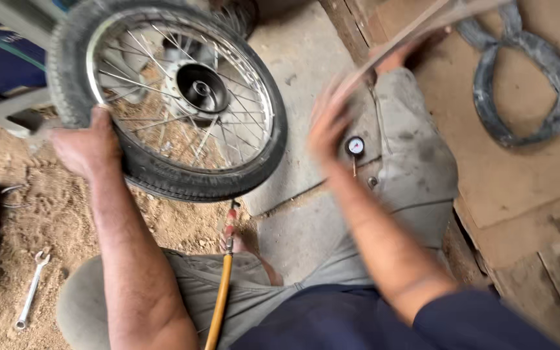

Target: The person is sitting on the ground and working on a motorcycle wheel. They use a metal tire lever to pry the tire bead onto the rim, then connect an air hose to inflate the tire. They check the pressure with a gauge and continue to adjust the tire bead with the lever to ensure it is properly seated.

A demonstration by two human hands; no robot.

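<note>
Clearly, the left hand [85,146] clasped the spoked wheel [176,97] at its tyre edge; it looked heavy and stiff, its rubber giving firm hold. The blurred right hand [328,123] stayed unreadable.

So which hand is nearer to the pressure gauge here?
Right. The right hand, blurred, is just left of the pressure gauge; the left hand is far off, gripping the wheel by its tyre.
</note>
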